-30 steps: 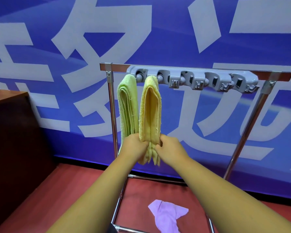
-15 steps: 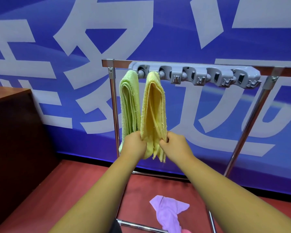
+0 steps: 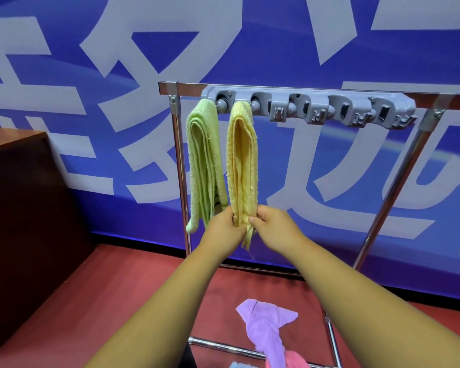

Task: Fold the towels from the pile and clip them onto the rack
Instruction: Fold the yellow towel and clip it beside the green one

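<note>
Fingers (image 3: 253, 220) of both hands pinch yellow towel (image 3: 242, 166) at its bottom hem, frame centre. Soft, light, floppy; hold low, tug gently against clip strip (image 3: 308, 106).

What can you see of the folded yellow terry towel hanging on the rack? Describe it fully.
The folded yellow terry towel hangs in long fuzzy layers from the second holder of the grey plastic clip bar, beside the green terry towel. The left hand and right hand pinch its frayed lower end.
</note>
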